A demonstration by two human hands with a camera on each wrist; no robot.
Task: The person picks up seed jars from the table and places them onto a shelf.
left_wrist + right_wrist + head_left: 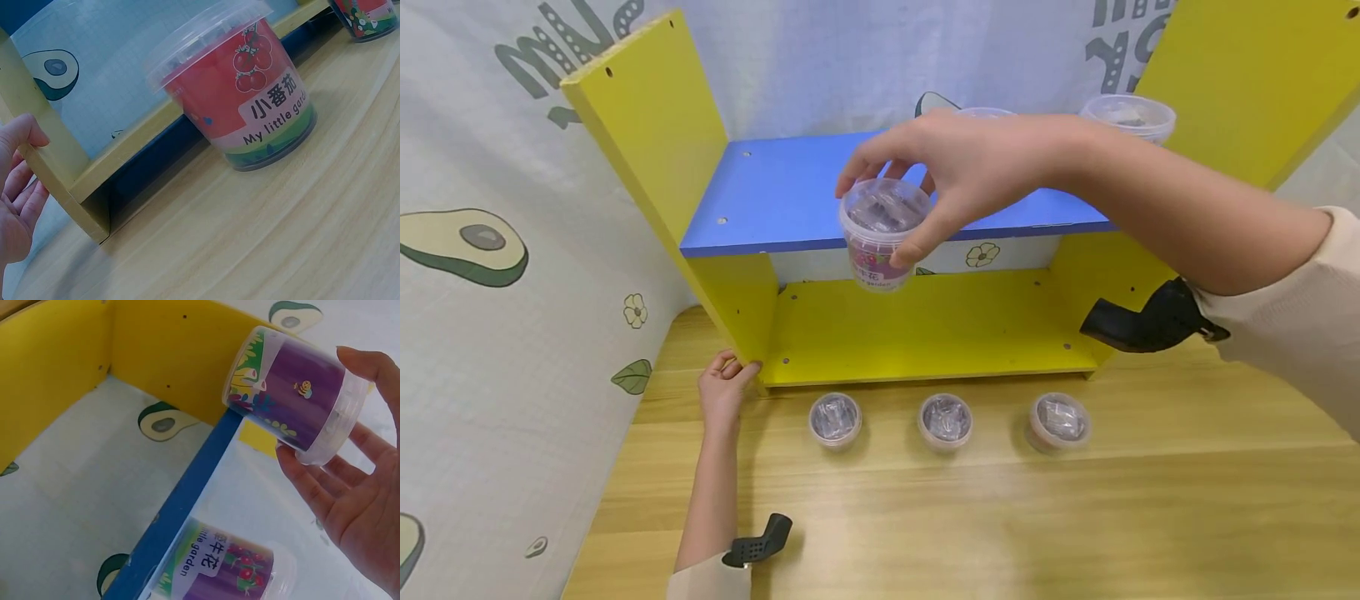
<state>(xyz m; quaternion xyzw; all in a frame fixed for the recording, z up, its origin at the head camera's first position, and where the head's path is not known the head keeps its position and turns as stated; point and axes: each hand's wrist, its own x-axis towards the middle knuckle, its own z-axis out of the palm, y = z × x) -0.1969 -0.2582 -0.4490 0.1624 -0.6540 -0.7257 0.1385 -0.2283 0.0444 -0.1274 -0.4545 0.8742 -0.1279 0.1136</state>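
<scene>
My right hand (pixel 958 167) grips a clear plastic tub with a purple label (pixel 874 260) by its rim, thumb on one side and fingers on the other. The tub is at the front edge of the blue shelf (pixel 775 196); the right wrist view shows its base (pixel 234 375) at that edge, but whether they touch I cannot tell. Low on the left, my left hand (pixel 724 393) holds the yellow side panel (pixel 655 125) of the shelf unit between thumb and fingers. Another purple-labelled tub (pixel 231 562) stands on the blue shelf.
On the wooden table, before the yellow bottom board (pixel 910 325), stand three tubs: left (pixel 836 419), middle (pixel 945 421) and right (pixel 1060 421). The left wrist view shows a red tomato label (pixel 250 94). Another tub (pixel 1131 115) stands at the blue shelf's right end.
</scene>
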